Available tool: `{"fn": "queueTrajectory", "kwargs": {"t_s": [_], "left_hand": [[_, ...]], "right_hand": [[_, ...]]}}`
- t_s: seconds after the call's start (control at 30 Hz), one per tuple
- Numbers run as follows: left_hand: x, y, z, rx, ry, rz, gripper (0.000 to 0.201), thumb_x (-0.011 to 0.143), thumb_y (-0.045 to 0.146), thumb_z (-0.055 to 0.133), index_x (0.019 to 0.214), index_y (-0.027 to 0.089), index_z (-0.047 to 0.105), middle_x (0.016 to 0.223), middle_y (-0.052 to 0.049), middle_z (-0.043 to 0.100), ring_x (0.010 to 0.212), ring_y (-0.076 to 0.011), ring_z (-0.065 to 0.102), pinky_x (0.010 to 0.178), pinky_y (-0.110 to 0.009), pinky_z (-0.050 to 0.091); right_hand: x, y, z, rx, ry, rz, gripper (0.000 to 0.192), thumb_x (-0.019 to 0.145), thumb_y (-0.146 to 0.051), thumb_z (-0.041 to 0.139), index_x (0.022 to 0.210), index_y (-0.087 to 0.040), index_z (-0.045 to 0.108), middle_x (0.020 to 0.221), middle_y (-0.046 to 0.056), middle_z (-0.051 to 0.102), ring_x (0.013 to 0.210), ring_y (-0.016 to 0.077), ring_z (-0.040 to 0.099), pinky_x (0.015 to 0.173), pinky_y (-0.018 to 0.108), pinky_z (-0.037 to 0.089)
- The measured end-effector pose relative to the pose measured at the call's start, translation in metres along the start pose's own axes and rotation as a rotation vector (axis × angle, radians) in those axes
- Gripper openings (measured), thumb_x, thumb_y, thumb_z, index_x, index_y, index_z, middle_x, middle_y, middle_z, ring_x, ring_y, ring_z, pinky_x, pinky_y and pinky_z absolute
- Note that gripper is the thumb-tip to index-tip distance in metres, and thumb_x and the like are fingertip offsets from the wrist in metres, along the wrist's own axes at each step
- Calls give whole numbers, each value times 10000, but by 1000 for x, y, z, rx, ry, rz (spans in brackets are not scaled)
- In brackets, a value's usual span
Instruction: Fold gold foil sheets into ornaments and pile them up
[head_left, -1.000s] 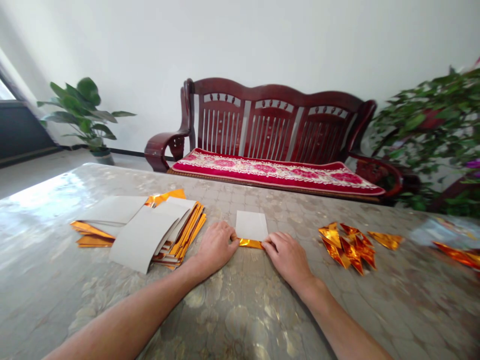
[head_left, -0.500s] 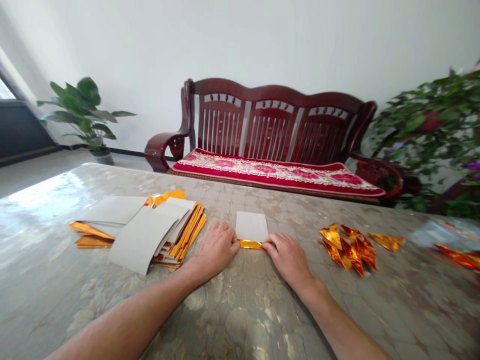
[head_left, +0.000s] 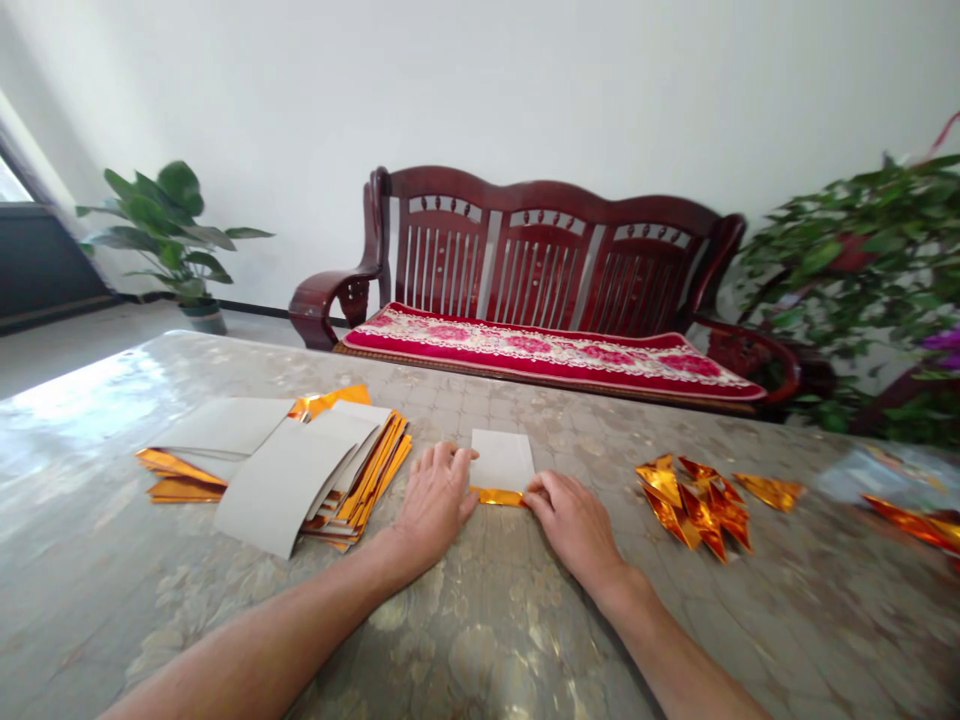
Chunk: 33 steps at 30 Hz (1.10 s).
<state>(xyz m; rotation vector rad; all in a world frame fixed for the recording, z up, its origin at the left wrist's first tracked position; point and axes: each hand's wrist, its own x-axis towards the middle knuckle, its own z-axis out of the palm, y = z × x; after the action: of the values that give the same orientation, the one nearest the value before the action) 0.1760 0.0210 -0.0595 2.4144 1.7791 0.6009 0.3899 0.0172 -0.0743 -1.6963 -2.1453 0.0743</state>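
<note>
At the far left we see a potted plant (head_left: 171, 225) on the floor beside the wall. On the table (head_left: 487, 640), left of centre, lies a fanned stack of sheets (head_left: 300, 470), grey-white side up with gold foil edges showing; it is near our left hand but not touching it.

Our left hand (head_left: 435, 497) lies palm down on the table with the fingers extended and held close together. Its fingertips rest on the left edge of the folded sheet (head_left: 501, 468). We cannot tell whether the thumb grips the sheet or only presses on it.

The folded sheet lies flat at the table's centre, between both hands. Its grey-white side faces up, and a narrow gold foil strip (head_left: 499, 496) is turned over along its near edge.

Our right hand (head_left: 574, 522) lies knuckles up just right of the sheet. Its fingers are curled, with the fingertips pressed together against the right end of the gold foil strip.

Further right, apart from the right hand, a pile of folded gold pieces (head_left: 701, 498) sits on the table. Behind the table stands a dark red wooden bench (head_left: 540, 270) with a patterned red cushion (head_left: 547, 352). A leafy plant (head_left: 862, 270) fills the right edge, and another gold foil piece (head_left: 911, 518) lies below it.
</note>
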Motion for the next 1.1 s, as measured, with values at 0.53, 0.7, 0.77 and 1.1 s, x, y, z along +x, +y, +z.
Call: {"fn": "queueTrajectory", "kwargs": {"t_s": [0.53, 0.7, 0.77, 1.1], "left_hand": [[-12, 10, 4, 140, -192, 470, 259, 954, 131, 490, 1192, 149, 590, 1148, -87, 646, 1038, -238, 586, 923, -365, 509], [-22, 17, 12, 218, -150, 426, 388, 954, 113, 453, 1338, 108, 511, 1365, -136, 574, 1192, -260, 563, 976, -383, 500], [-23, 20, 12, 239, -156, 415, 397, 955, 112, 441, 1346, 97, 511, 1380, -146, 571, 1229, -261, 554, 996, -382, 494], [-28, 17, 10, 331, -158, 378, 437, 934, 71, 425, 1363, 94, 507, 1423, -180, 538, 1299, -280, 531, 1020, -401, 491]], "right_hand": [[-5, -7, -3, -167, 59, -44, 100, 930, -208, 560, 957, -206, 656, 939, 50, 708, 918, 237, 638, 786, 347, 454], [-22, -26, -2, -214, 105, -300, 305, 943, -138, 507, 1218, -147, 636, 1288, 129, 641, 1210, 271, 555, 1089, 473, 376], [-28, -34, 2, -172, 34, -333, 379, 958, -198, 506, 1314, -93, 580, 1371, 169, 585, 1305, 279, 500, 1149, 486, 334], [-36, -43, -22, -175, -333, -80, 705, 899, -368, 564, 1484, -16, 388, 1559, 229, 287, 1455, 353, 282, 1183, 545, 271]]}}
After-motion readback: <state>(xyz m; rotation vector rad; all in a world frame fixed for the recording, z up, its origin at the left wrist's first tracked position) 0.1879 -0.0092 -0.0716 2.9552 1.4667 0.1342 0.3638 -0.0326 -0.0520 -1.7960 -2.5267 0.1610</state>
